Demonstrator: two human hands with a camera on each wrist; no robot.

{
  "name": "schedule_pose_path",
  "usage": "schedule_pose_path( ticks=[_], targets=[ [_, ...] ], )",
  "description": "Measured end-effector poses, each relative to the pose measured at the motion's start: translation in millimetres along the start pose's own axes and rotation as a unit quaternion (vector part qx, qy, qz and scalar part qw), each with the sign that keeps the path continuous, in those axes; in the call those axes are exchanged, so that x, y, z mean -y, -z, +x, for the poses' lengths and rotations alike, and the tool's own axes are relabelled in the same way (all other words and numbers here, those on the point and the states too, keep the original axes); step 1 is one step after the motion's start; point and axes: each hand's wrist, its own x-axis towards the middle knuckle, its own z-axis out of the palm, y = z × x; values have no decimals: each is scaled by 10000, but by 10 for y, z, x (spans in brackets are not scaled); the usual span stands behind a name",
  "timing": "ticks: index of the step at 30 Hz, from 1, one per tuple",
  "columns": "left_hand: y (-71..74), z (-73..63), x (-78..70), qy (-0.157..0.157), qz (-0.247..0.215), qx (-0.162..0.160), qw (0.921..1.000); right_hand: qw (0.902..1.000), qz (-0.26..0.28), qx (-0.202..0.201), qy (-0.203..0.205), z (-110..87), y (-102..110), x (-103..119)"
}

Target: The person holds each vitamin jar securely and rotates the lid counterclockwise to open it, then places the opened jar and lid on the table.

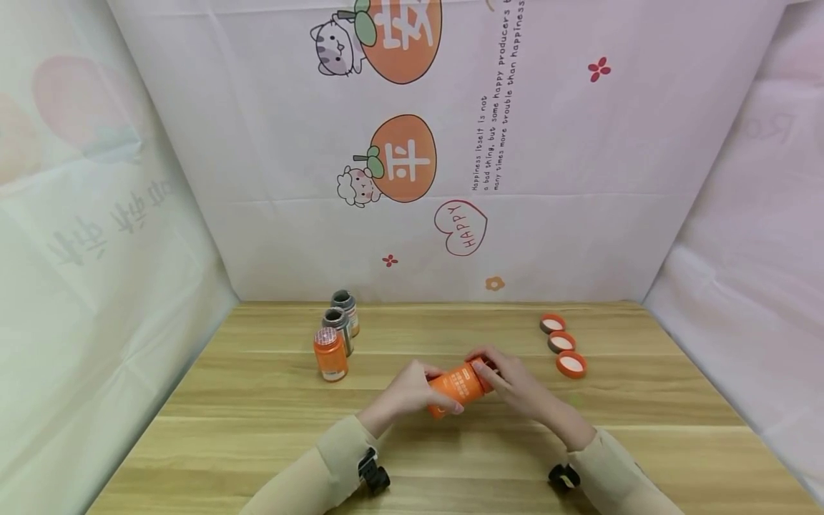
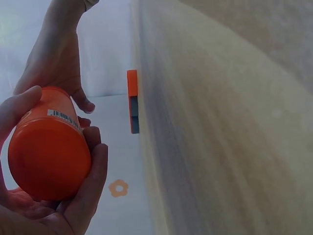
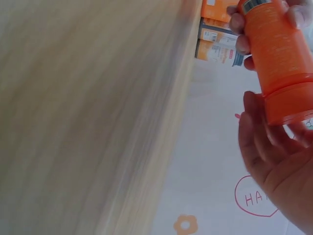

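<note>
Over the middle of the table, my left hand (image 1: pixel 410 392) grips an orange bottle (image 1: pixel 458 385) with white print round its body. The bottle lies tilted, its base toward the left hand and its orange cap (image 3: pixel 288 104) toward the right. My right hand (image 1: pixel 518 383) holds the cap end, thumb on the near side and fingers round the far side. From the left wrist, the bottle's smooth round base faces the camera, with a barcode label (image 2: pixel 64 117) along its side. The right palm faces the cap in the right wrist view.
At the back left of the wooden table (image 1: pixel 257 408) stand an orange bottle (image 1: pixel 331 357) with a patterned seal on top and two open grey-necked bottles. Three orange-rimmed lids (image 1: pixel 571 365) lie in a row at the back right. White printed cloth (image 1: pixel 547 243) walls surround the table.
</note>
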Motion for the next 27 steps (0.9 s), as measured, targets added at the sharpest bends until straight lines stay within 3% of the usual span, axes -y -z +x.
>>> schedule_pose_path(
  ticks=[12, 19, 27],
  targets=[
    [-30, -47, -18, -359, 475, -291, 9978, 9932, 367, 107, -1102, -13, 19, 77],
    [-52, -74, -71, -484, 840, -536, 9938, 9708, 1343, 414, -1944, -12, 65, 75],
    [-54, -80, -67, -577, 1035, -695, 9905, 9660, 1606, 644, -1919, -40, 110, 71]
  ],
)
